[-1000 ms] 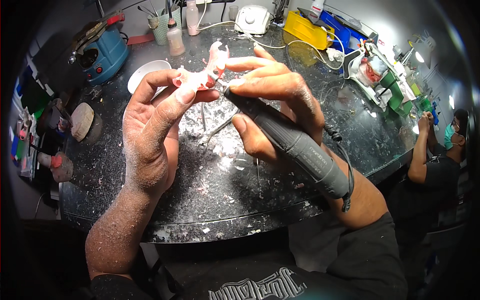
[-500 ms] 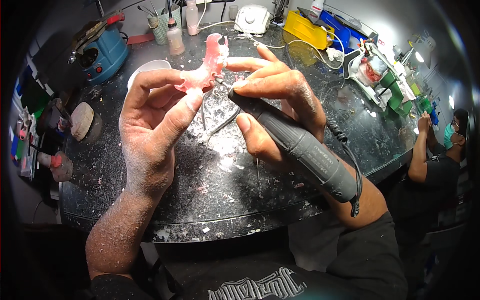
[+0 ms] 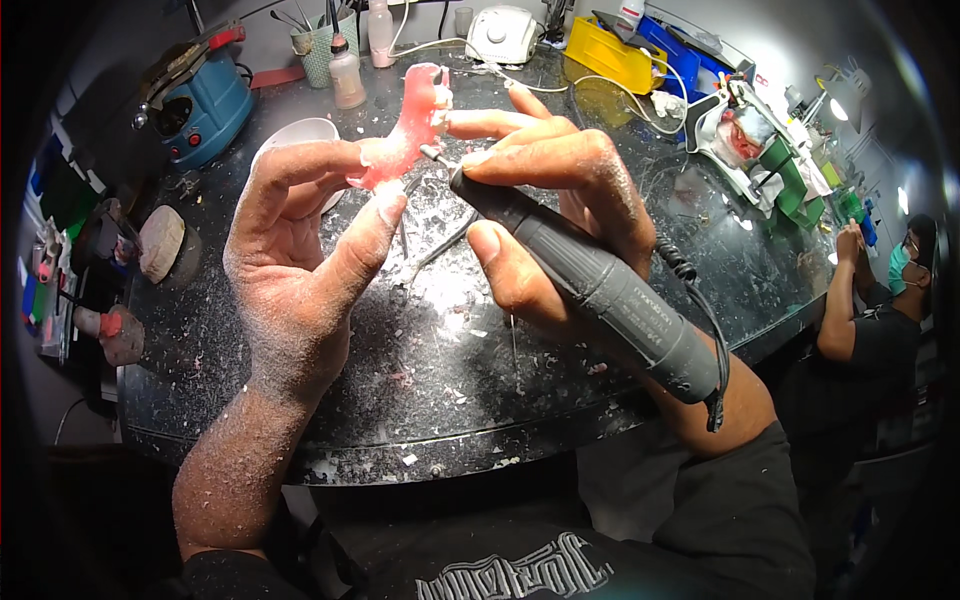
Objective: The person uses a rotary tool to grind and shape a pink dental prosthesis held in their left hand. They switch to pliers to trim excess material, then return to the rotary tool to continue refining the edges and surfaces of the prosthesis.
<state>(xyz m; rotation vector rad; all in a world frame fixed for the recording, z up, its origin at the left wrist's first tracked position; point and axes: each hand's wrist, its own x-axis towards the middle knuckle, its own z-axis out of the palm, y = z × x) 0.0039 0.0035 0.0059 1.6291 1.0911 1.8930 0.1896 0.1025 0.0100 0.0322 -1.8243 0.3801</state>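
Note:
A pink denture base [image 3: 412, 125], curved and with a few pale teeth or clasps along its right edge, is pinched by my left hand [image 3: 300, 225] between thumb and fingers, above the bench. White dust coats that hand and forearm. My right hand [image 3: 585, 190] grips a black handpiece [image 3: 590, 280] like a pen, its cord trailing near the wrist. The slim metal bur [image 3: 435, 154] at its tip points at the denture's right edge, touching it or very close; I cannot tell which. My outstretched right fingers reach to the denture's toothed side.
Dust and shavings cover the black bench [image 3: 400, 400]. Behind my left hand sits a white bowl [image 3: 310, 132]. A blue machine [image 3: 205, 115] stands far left, a white control box [image 3: 502, 36] at the back, and yellow [image 3: 612, 55] and blue bins back right. A masked person [image 3: 880, 300] sits at right.
The denture has turned slightly in my left hand and shifted a little left and up. More of the bur shows now. My right hand has barely moved.

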